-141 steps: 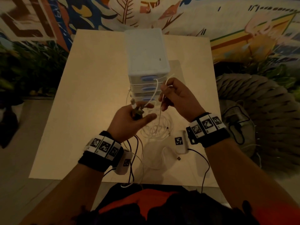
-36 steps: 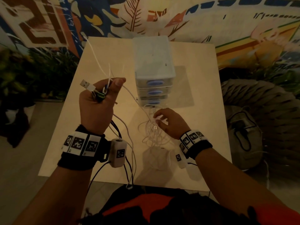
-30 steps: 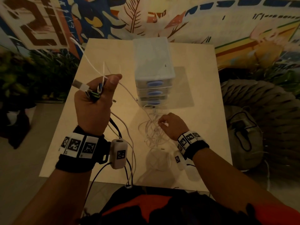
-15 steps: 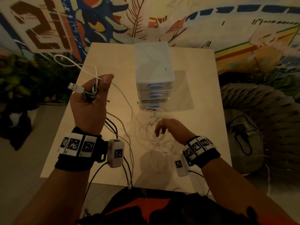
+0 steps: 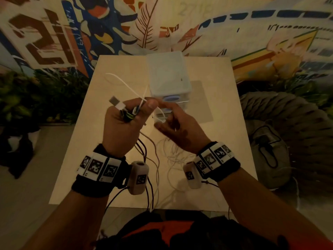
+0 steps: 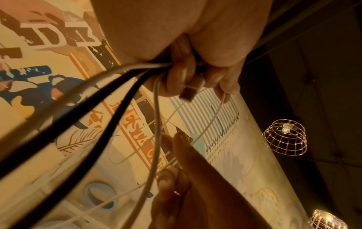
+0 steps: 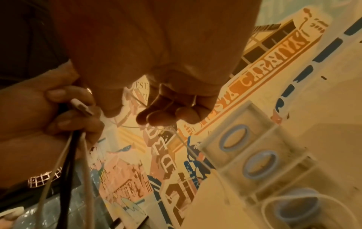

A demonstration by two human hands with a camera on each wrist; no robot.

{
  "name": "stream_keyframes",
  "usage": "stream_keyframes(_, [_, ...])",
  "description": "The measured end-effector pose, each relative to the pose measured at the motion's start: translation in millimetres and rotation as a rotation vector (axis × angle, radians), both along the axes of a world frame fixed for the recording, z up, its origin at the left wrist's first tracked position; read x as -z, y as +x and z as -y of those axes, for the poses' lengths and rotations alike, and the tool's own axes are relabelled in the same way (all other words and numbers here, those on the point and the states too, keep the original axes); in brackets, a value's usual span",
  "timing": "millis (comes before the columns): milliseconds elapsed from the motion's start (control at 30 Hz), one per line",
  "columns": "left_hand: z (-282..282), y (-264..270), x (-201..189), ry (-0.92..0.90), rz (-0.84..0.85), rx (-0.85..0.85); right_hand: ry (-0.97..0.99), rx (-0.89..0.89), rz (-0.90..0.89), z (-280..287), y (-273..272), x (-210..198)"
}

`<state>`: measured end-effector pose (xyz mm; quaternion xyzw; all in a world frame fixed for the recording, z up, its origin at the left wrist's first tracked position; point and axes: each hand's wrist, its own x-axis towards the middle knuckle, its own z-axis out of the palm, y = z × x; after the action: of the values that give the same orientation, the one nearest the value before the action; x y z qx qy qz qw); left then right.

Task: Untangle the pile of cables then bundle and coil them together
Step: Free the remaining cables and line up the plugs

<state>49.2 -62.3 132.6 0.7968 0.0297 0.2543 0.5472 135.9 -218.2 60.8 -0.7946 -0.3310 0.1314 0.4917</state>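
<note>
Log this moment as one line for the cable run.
stage: untangling | left hand: grips cable ends | right hand: pinches thin white cable | loose cables: on table | coiling: not begun

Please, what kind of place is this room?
Probably a café or lounge, not a workshop: a painted mural covers the wall, wire-cage lamps hang overhead, and plants stand beside the small table.

White cables [image 5: 158,170] and black cables [image 5: 144,150], pale tan desk [image 5: 115,141], white drawer box [image 5: 169,76] with blue handles, black-and-white patterned wristbands [image 5: 100,168].
</note>
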Motion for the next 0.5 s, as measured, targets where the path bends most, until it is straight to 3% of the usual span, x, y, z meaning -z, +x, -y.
stream_keyframes(133, [-9.9,-4.7,-5.0,-0.02,-0.017,0.021,0.018,0.085,0.146,15.6,-1.9,-14.2])
stream_keyframes(333, [-34.3,-13.4,-10.2,0.047,0.005,-0.064,0.127,0.446,0.008,100.3,12.0,-7.2])
stream_keyframes(500, [-46.5,-16.3,-18.7,-0.038,0.039,-0.161,-0.088,0.75,-0.1,194.5,-11.2,20.8])
